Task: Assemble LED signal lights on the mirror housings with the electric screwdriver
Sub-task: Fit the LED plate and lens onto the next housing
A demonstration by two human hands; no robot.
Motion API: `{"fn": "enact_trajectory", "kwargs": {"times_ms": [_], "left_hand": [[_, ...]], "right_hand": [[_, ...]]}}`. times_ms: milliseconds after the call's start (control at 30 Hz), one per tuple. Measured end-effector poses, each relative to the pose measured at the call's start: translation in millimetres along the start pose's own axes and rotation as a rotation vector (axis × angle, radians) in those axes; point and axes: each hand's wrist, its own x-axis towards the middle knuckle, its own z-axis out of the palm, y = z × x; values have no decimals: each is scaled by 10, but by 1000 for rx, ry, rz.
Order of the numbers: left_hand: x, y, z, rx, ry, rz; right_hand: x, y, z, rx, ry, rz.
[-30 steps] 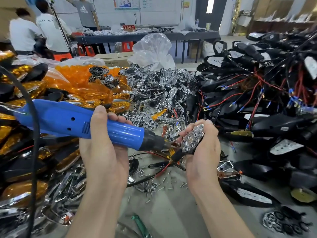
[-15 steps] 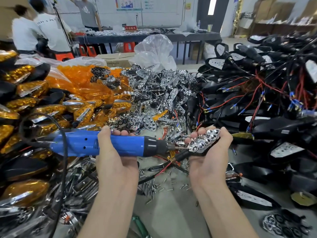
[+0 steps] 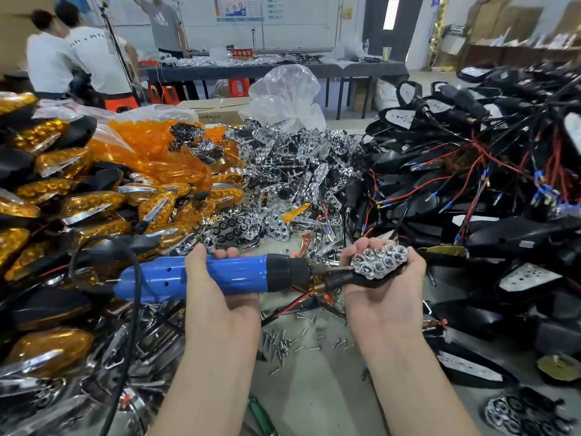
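My left hand [image 3: 220, 297] grips a blue electric screwdriver [image 3: 201, 275] held level, its black nose pointing right. The bit touches the left end of a chrome LED reflector [image 3: 379, 261] seated on a black housing [image 3: 355, 280]. My right hand [image 3: 386, 287] cups that housing from below, palm up. A red wire [image 3: 295, 305] trails from the housing's stem down to the table. The screwdriver's black cable [image 3: 132, 309] loops down at the left.
Loose screws [image 3: 289, 341] lie on the grey table between my forearms. Amber-lensed finished lights [image 3: 78, 199] pile at the left, chrome reflectors [image 3: 295, 171] at the middle back, black wired housings [image 3: 487, 184] at the right. People stand at a far table.
The screwdriver has swung from tilted to level and shifted right. My right hand has turned the housing so the reflector faces up.
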Motion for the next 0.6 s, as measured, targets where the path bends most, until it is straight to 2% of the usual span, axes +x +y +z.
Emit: {"fn": "enact_trajectory", "kwargs": {"times_ms": [100,300,467,600], "left_hand": [[-19,8,21,13,10,-19],[48,165,45,2,46,40],[141,295,73,-8,49,116],[87,306,70,175,14,108]], "right_hand": [[61,2,-42,88,7,106],[78,-13,-34,13,-30,62],[22,47,-36,1,-108,133],[7,77,-18,-10,-152,194]]}}
